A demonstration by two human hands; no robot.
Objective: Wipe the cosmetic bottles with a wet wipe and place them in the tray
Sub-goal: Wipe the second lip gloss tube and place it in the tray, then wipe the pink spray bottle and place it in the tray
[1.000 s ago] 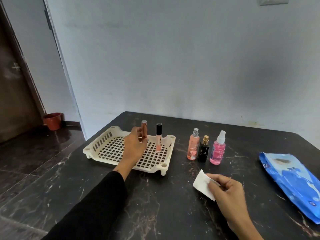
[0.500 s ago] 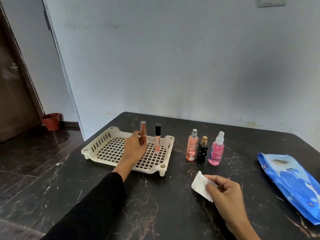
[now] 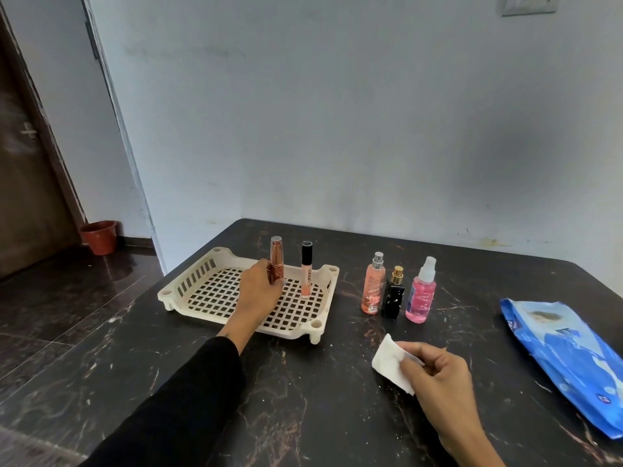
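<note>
Closest to the person, the right hand (image 3: pixel 438 372) pinches a folded white wet wipe (image 3: pixel 391 364) just above the dark table (image 3: pixel 303 399). The wipe is not touching any bottle.

A bit farther, the left hand (image 3: pixel 258 291) reaches into the cream tray (image 3: pixel 249 323). Its fingers are curled round a copper tube (image 3: pixel 277 259), which stands upright on the tray floor. Just beside it, to the right, a lip gloss with a black cap (image 3: pixel 306 271) also stands in the tray, and no hand touches it. So 2 things are in the tray.

To the right of the tray, 3 bottles wait in a row on the table: a peach spray bottle (image 3: pixel 373 284), a small black bottle (image 3: pixel 393 294) and a pink spray bottle (image 3: pixel 421 293). They stand close together. These 3 seem to be the ones left to wipe and put in.

Far right lies the blue wipes pack (image 3: pixel 566 358).

The job looks nearly half done.
</note>
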